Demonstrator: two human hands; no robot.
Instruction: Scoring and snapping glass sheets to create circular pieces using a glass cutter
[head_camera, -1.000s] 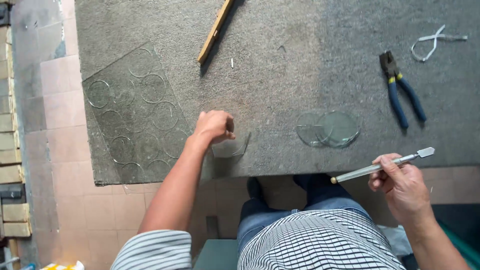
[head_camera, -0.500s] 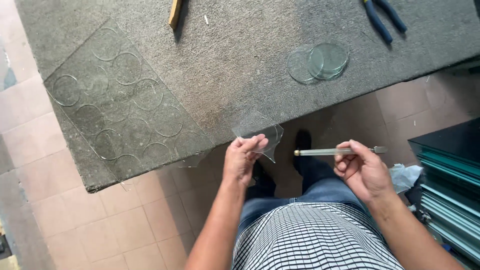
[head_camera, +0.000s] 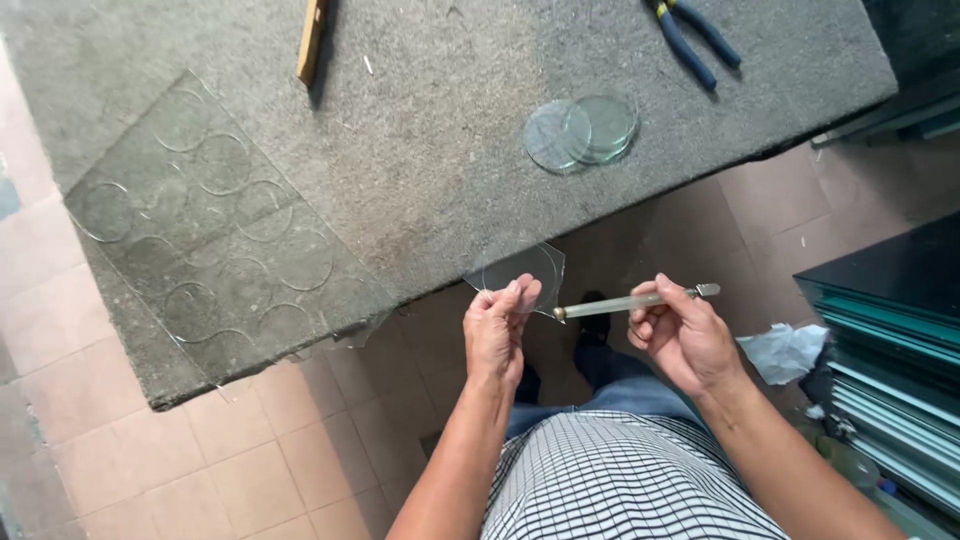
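glass piece (head_camera: 522, 270), lifted off the felt table (head_camera: 420, 160) since a second ago, pinched in left hand (head_camera: 498, 330); right hand (head_camera: 685, 335) grips glass cutter (head_camera: 630, 301), its end touching the glass edge.

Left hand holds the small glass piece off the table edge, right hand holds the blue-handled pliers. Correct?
Not quite. The head view shows the right hand holding a slim glass cutter, not the pliers; the blue-handled pliers lie untouched at the far side of the table. The rest stands: the left hand holds the small glass piece off the table edge.
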